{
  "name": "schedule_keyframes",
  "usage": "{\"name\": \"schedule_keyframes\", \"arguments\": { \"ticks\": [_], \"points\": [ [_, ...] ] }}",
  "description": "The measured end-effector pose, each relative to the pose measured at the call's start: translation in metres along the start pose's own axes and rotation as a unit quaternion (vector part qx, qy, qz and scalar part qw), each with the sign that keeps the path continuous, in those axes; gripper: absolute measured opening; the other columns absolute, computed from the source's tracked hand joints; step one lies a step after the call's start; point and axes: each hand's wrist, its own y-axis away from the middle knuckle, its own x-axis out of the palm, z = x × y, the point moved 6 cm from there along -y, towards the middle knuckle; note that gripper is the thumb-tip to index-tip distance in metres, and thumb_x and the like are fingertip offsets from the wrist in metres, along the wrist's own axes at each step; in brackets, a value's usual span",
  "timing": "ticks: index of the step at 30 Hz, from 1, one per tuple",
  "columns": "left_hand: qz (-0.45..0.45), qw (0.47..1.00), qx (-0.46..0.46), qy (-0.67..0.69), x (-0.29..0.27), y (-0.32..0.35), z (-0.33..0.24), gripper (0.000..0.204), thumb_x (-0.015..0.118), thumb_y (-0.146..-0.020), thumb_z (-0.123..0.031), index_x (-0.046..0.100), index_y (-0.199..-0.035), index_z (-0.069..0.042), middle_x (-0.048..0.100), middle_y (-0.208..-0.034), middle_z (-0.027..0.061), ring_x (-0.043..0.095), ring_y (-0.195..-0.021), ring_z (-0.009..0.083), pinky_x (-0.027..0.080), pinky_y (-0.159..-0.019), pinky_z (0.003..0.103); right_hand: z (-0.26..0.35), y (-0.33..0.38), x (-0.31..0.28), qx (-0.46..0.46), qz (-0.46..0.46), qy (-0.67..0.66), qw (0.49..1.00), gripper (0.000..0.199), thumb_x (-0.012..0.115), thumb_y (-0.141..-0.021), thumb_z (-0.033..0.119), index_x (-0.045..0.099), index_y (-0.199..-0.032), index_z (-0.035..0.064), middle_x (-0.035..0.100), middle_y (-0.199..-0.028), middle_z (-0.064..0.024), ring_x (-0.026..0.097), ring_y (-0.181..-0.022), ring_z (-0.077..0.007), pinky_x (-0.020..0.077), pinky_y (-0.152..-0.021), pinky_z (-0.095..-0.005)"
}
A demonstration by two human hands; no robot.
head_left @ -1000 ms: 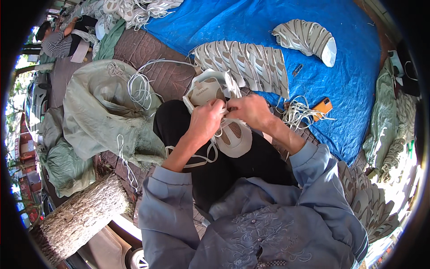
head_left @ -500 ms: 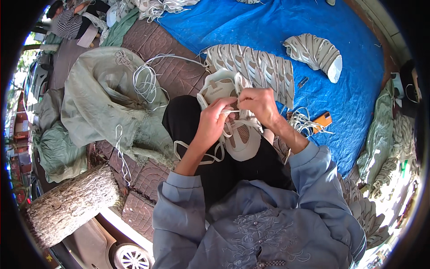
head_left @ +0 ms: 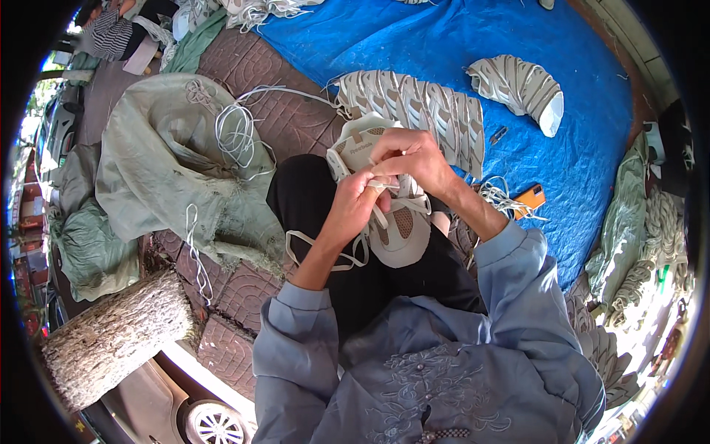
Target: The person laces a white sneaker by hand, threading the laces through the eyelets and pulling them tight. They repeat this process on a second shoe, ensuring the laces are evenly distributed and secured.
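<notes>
A beige and white shoe upper (head_left: pixel 400 248) rests on my lap with its toe toward me. White lace (head_left: pixel 381 216) crosses its front opening, and a loose loop hangs over my left knee. My left hand (head_left: pixel 352 206) is closed on the lace, thumb and fingers pinched at the near side of the eyelets. Just above and right of it, my right hand (head_left: pixel 416 157) is closed too, its fingertips pinching the lace over the tongue. The fingers of both hands nearly meet and hide part of the eyelets. Behind them lies a row of nested shoe uppers (head_left: pixel 421 111).
A second stack of uppers (head_left: pixel 510 83) sits on the blue tarp (head_left: pixel 584 170), near a small cutter (head_left: pixel 498 135), an orange phone (head_left: pixel 529 200) and a lace bundle (head_left: pixel 495 194). At left are a pale sack (head_left: pixel 151 155) and a tree trunk (head_left: pixel 118 337). Another person (head_left: pixel 111 35) sits far left.
My right hand has shifted left, over the tongue and closer to my left hand. The lace that was stretched between the hands is now bunched at the fingertips.
</notes>
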Motion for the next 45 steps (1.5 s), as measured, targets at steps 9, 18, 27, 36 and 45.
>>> {"name": "schedule_keyframes", "arguments": {
  "ticks": [9,18,27,36,45],
  "points": [
    [-0.079,0.937,0.286,0.182,-0.119,-0.045,-0.184,0.022,0.048,-0.086,-0.021,0.055,-0.078,-0.001,0.053,-0.065,0.0058,0.047,-0.047,0.0082,0.038,-0.043,0.02,-0.038,0.009,0.011,0.114,0.11,-0.164,0.974,0.059,0.068,-0.06,0.025,0.054,-0.113,0.0032,0.058,-0.102,-0.0099,0.051,-0.097,-0.0178,0.0392,-0.085,-0.0306],
    [-0.158,0.962,0.188,-0.117,-0.107,-0.072,-0.193,0.02,0.049,-0.086,-0.016,0.056,-0.093,0.001,0.052,-0.069,0.0026,0.043,-0.053,0.0054,0.035,-0.048,0.018,-0.031,0.003,0.007,0.095,0.036,-0.377,0.921,0.057,0.059,-0.057,-0.004,0.05,-0.113,-0.0034,0.059,-0.103,-0.0128,0.056,-0.095,-0.0211,0.0427,-0.083,-0.0296],
    [-0.146,0.88,0.197,-0.406,-0.079,-0.018,-0.115,0.009,0.052,-0.082,-0.008,0.058,-0.085,-0.001,0.061,-0.073,0.0058,0.058,-0.066,0.0125,0.046,-0.06,0.028,-0.003,0.072,-0.009,-0.019,-0.002,0.141,0.99,0.027,0.069,-0.061,0.007,0.062,-0.087,0.002,0.059,-0.079,-0.0077,0.056,-0.072,-0.0174,0.0452,-0.065,-0.0295],
    [-0.14,0.972,0.114,-0.151,-0.084,-0.015,-0.126,0.016,0.05,-0.084,-0.01,0.059,-0.085,0.002,0.06,-0.071,0.0061,0.057,-0.067,0.0101,0.045,-0.065,0.023,-0.006,0.071,-0.023,-0.105,-0.058,0.225,0.967,0.011,0.067,-0.062,0.004,0.063,-0.072,0.0023,0.06,-0.071,-0.0077,0.057,-0.063,-0.0204,0.0469,-0.057,-0.0276],
    [-0.061,0.987,0.143,-0.042,-0.034,-0.026,-0.163,0.018,0.05,-0.083,-0.012,0.06,-0.081,0.002,0.06,-0.075,0.0036,0.052,-0.069,0.0068,0.042,-0.064,0.021,0.131,-0.02,-0.034,-0.159,-0.103,-0.026,0.982,0.008,0.066,-0.061,-0.006,0.063,-0.067,-0.0014,0.06,-0.067,-0.0048,0.055,-0.062,-0.0087,0.0434,-0.056,-0.0212]
  ]
}}
